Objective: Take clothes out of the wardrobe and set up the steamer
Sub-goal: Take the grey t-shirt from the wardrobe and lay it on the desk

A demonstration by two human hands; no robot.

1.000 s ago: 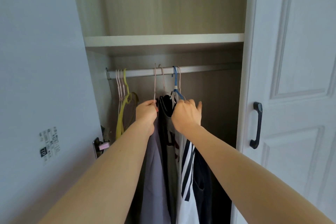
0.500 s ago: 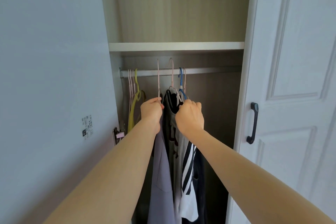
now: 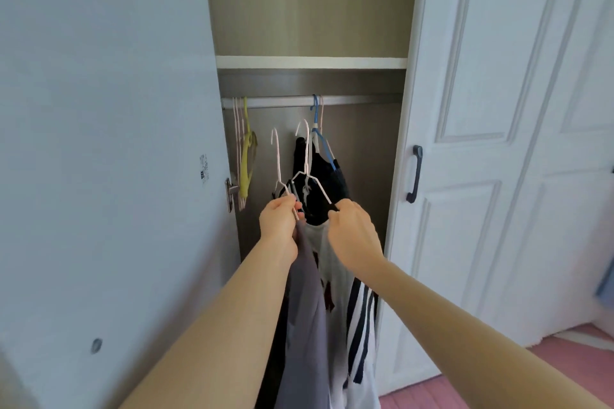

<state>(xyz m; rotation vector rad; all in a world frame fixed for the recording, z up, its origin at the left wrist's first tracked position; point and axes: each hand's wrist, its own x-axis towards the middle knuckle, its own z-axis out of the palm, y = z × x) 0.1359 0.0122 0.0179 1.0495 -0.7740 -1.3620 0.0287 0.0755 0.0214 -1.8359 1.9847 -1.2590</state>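
Below the rail (image 3: 282,102), the left hand (image 3: 278,224) fingers clamp a pale hanger (image 3: 276,156) carrying a grey shirt (image 3: 305,309). The right hand (image 3: 353,232) fingers pinch a white hanger (image 3: 307,173) above a striped shirt (image 3: 360,325).

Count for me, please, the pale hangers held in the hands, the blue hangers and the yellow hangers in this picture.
Pale hangers, held: 2
Blue hangers: 1
Yellow hangers: 1
Total: 4
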